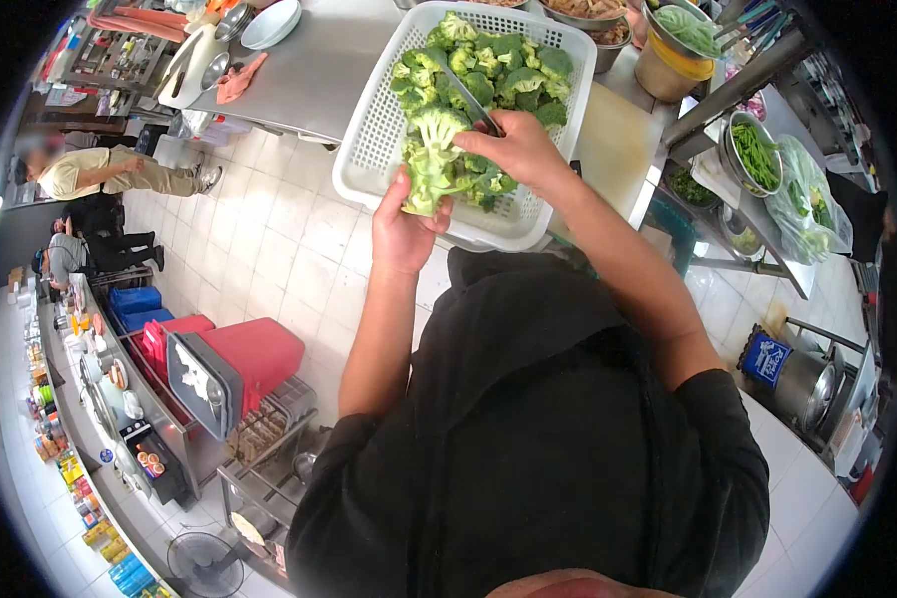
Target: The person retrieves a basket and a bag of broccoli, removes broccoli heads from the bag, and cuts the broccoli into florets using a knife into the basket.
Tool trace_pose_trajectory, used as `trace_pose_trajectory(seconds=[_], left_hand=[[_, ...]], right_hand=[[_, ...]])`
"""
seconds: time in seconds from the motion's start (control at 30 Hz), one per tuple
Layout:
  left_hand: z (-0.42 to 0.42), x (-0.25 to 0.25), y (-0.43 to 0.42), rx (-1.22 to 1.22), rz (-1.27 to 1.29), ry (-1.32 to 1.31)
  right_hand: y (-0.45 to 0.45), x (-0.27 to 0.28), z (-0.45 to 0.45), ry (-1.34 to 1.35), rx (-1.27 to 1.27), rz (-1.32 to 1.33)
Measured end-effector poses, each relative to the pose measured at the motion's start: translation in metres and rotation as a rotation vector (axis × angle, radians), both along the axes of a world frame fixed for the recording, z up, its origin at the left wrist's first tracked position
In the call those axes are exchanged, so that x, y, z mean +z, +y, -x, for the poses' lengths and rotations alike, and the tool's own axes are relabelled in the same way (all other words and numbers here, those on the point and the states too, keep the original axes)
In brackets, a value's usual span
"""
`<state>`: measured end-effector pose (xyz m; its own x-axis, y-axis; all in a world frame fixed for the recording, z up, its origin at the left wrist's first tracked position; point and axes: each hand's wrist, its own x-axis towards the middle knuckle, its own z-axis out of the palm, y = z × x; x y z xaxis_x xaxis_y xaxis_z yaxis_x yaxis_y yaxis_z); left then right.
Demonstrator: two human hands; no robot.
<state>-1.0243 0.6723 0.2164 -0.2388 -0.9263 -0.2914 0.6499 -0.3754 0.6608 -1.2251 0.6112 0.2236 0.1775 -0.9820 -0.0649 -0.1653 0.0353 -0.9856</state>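
My left hand (407,231) is closed around the stalk of a broccoli head (434,159), its florets pointing away from me. In my right hand (523,151) is a knife (463,95), its blade slanting up and left over the cut florets, just beyond the broccoli head. Both hands are above a white perforated basket (361,167). Many loose broccoli florets (523,75) fill the far part of this basket. My right fingers hide most of the knife's handle.
A cutting board (618,149) lies right of the basket. Metal bowls of food (588,10) stand behind it, and a bowl of green vegetables (754,154) sits on the right shelf. On the left are a steel counter (314,70), a red bin (254,349) and other people (80,169).
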Motion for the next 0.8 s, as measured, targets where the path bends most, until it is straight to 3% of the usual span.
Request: trace_pose_trajectory(seconds=[0.13,0.23,0.37,0.63,0.8], left_hand=[[0.006,0.006,0.004,0.007,0.022,-0.072],[0.005,0.003,0.002,-0.014,0.009,-0.005],[0.006,-0.002,0.0,-0.003,-0.03,0.102],[0.011,0.001,-0.001,-0.048,-0.083,0.327],[0.012,0.004,0.003,-0.085,-0.099,0.407]], right_hand=[[0.004,0.015,0.0,0.139,-0.029,0.034],[0.012,-0.005,-0.007,-0.13,-0.129,0.187],[0.038,-0.014,-0.006,0.049,-0.115,0.303],[0.052,-0.005,-0.004,0.175,-0.025,0.268],[0.054,-0.01,-0.007,0.056,-0.057,0.331]])
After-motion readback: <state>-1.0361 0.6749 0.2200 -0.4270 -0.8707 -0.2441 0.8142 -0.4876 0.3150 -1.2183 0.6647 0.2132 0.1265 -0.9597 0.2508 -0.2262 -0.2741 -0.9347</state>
